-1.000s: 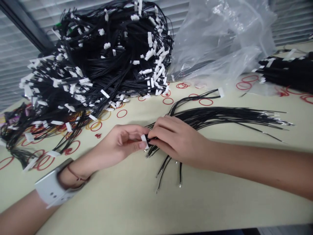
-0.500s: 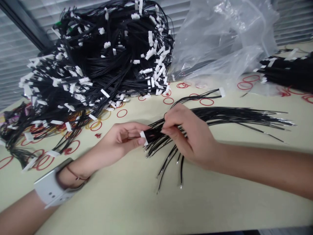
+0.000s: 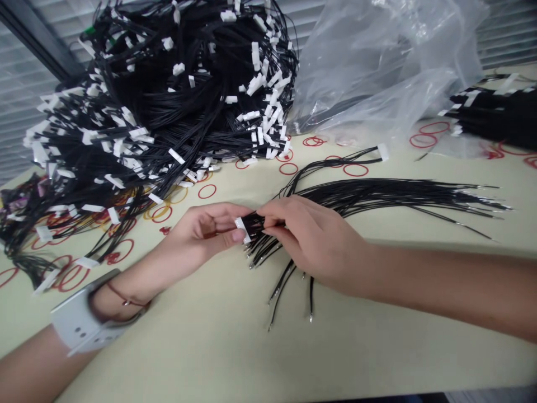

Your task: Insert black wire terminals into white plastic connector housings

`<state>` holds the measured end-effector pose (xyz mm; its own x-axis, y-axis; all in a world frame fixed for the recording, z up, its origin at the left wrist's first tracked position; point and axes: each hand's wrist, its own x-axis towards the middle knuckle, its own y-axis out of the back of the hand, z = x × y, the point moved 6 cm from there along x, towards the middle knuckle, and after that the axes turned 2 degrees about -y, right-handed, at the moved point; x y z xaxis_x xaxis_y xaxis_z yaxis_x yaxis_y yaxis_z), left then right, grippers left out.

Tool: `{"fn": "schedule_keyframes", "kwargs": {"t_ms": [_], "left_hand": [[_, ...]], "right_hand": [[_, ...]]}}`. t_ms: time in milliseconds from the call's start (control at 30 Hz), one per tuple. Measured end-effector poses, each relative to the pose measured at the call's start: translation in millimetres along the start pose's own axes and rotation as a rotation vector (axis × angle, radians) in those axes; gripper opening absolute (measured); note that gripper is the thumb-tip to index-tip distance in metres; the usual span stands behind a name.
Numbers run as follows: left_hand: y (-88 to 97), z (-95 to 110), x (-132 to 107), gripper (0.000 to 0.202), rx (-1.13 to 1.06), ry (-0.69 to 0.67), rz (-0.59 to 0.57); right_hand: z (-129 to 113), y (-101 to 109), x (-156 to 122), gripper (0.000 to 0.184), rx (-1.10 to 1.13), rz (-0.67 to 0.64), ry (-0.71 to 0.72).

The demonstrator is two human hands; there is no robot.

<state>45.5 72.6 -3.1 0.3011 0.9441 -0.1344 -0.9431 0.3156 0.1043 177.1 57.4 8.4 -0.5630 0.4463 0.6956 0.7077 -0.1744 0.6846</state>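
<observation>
Cream tabletop [image 3: 235, 347], thin black wires [image 3: 377, 193] fanning from a white connector [image 3: 240, 230], held between left hand [image 3: 201, 229] and right hand [image 3: 312, 240].

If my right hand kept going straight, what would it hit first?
Probably the white connector in your left hand, just past the black wires your right hand already touches; depth is hard to judge.

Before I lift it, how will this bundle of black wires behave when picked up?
The bundle of black wires will probably feel light and floppy, since its thin strands fan loosely across the table. Free ends may swing and snag. The small white connector pinched by the left hand could slip.
</observation>
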Motion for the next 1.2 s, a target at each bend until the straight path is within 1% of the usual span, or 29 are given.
{"fn": "schedule_keyframes", "kwargs": {"t_ms": [133,267,367,433,567,700,833,967,1067,1200], "left_hand": [[0.7,2,0,0.018,0.035,-0.027,0.009],[2.7,0,0,0.02,0.088,-0.002,0.056],[2.3,-1,0,0.021,0.082,0.01,0.055],[2.2,-1,0,0.02,0.068,0.009,0.045],[4.6,0,0,0.022,0.108,-0.013,0.066],[5.0,1,-2,0.023,0.165,-0.005,0.104],[2.7,0,-4,0.022,0.109,-0.014,0.088],[3.9,-3,-3,0.024,0.084,-0.009,0.074],[4.4,-3,-3,0.025,0.107,-0.006,0.07],[3.6,-4,-4,0.024,0.082,-0.003,0.051]], "right_hand": [[-1,0,1,0.024,0.004,0.021,0.006],[0,-2,-1,0.028,0.006,0.023,0.004],[1,-2,-1,0.029,0.034,0.011,-0.016],[3,-3,-1,0.028,0.074,-0.026,-0.064],[11,-4,0,0.026,0.186,-0.102,-0.222],[15,0,0,0.027,0.268,-0.056,-0.292],[15,0,0,0.029,0.31,-0.03,-0.311],[15,1,0,0.027,0.282,-0.017,-0.334],[14,1,-1,0.024,0.248,-0.029,-0.32],[12,-2,0,0.025,0.264,-0.081,-0.281]]}}
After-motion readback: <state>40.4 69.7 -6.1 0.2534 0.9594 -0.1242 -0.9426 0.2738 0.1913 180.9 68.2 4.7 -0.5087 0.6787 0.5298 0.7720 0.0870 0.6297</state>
